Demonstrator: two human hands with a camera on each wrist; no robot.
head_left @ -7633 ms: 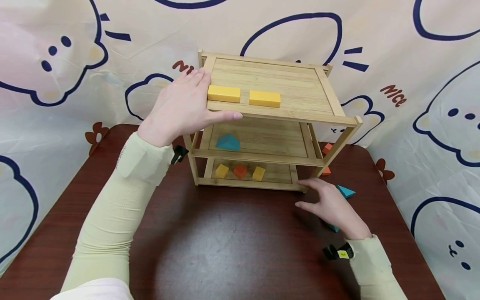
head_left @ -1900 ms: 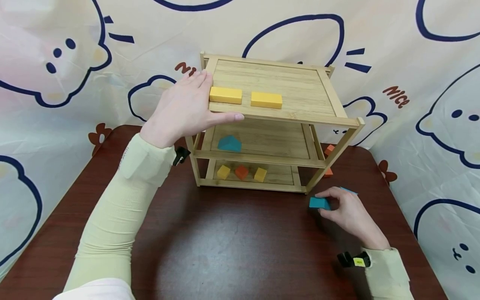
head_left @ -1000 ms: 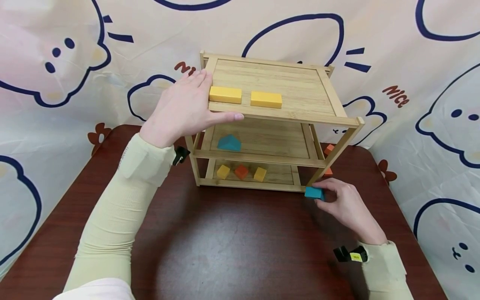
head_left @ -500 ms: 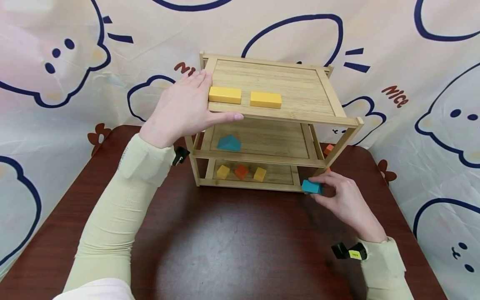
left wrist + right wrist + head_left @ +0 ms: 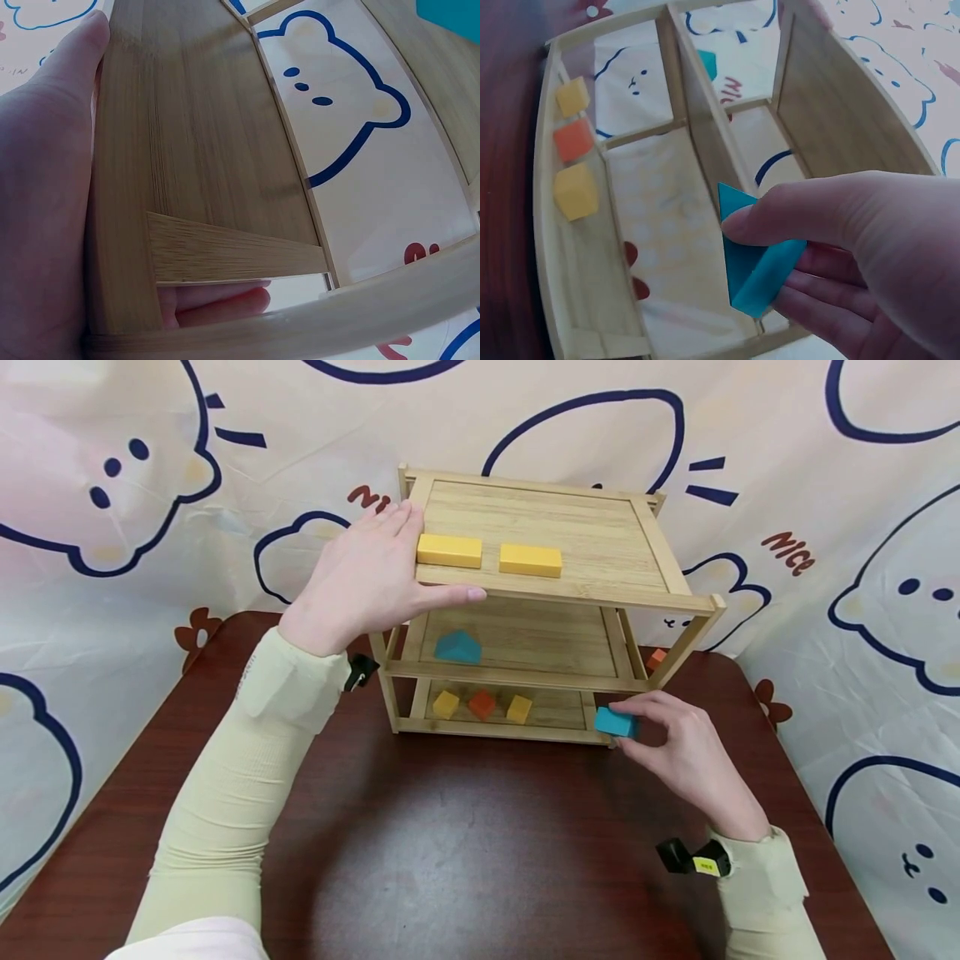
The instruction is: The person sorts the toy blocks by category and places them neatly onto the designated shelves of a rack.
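Nearest, the bench (image 5: pixel 435 860) is stretching below and to the left of the right grip (image 5: pixel 686 756); that grip is pinching a blue wedge (image 5: pixel 613 722) between thumb and fingers, holding it out just left of the fingertips by the right front corner of a wooden rack (image 5: pixel 517 678); whether the wedge is touching the rack, I cannot tell. Left of this grip, the lowest shelf (image 5: pixel 561 714) is carrying a yellow cube (image 5: pixel 446 704), an orange cube (image 5: pixel 482 703) and another yellow cube (image 5: pixel 518 709) in a row; above them, below the other hand's thumb, a second blue wedge (image 5: pixel 457 647) is lying on the middle shelf (image 5: pixel 540 635); the left grip (image 5: pixel 367 568) is resting on the top shelf's left front corner, fingers straight and thumb stretched along the edge, seemingly steadying the rack; just right of its fingers, two yellow bricks (image 5: pixel 530 560) are lying with a gap between them. Beyond the right grip, past the rack's right side, an orange block (image 5: pixel 656 659) is showing. The shelving is looking well advanced; six pieces are sitting on the rack, the pinched wedge is awaiting its place, and the orange block is lying off the shelves; anything behind the right grip is hiding from view.
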